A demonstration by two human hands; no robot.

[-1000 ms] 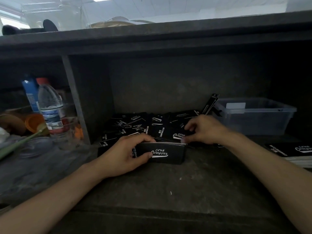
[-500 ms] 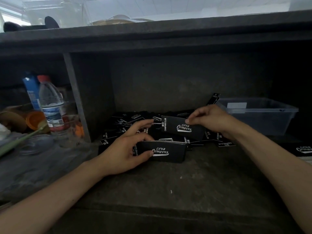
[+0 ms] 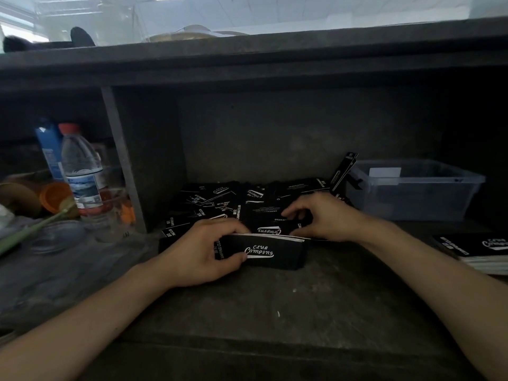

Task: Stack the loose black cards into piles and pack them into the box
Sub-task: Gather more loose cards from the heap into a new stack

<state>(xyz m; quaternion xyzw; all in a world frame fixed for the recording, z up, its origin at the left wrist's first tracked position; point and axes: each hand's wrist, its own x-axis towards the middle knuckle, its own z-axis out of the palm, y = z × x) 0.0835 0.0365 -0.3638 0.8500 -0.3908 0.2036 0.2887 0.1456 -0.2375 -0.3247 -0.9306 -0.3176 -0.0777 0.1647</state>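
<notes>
Dusty shelf; card stack in left hand

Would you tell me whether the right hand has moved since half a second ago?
Yes. The right hand has dropped from level with the rim of the clear plastic box down onto the loose black cards.

Upright pile of black cards, loose cards behind, clear box right

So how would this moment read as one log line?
left hand: grips card stack | right hand: at loose cards | box: right of loose cards
</notes>
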